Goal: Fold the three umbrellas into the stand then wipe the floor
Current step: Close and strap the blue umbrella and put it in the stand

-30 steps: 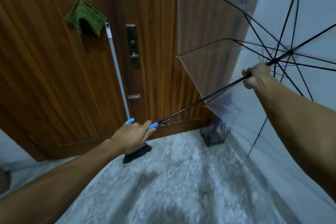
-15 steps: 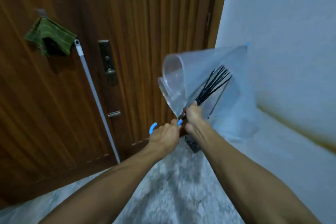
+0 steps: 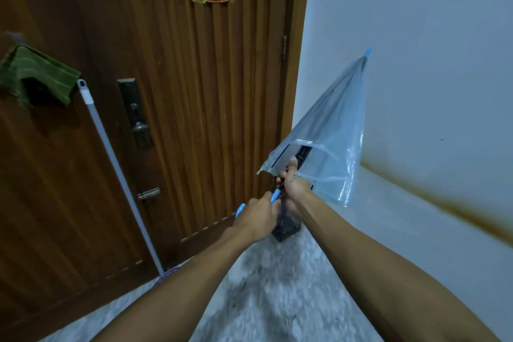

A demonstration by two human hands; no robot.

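A clear plastic umbrella (image 3: 330, 130) with a blue tip is folded down and points up and to the right in front of the white wall. My left hand (image 3: 256, 216) grips its blue handle. Just above the handle, my right hand (image 3: 294, 189) is closed around the shaft and gathered ribs at the canopy's open end. Behind my hands, a dark wire umbrella stand (image 3: 287, 229) sits on the floor in the corner, with a purple umbrella partly visible inside it. A mop (image 3: 116, 164) with a grey pole leans against the door.
A brown wooden door (image 3: 194, 91) with a lock fills the left side, with a green cloth (image 3: 36, 75) hanging on it and a red decoration at the top. The white wall (image 3: 416, 36) on the right has a brown stain. The floor (image 3: 277, 300) is grey speckled stone.
The umbrella went from fully open to collapsed. My right hand slid down the shaft to meet my left hand at the handle. The view tilted upward.
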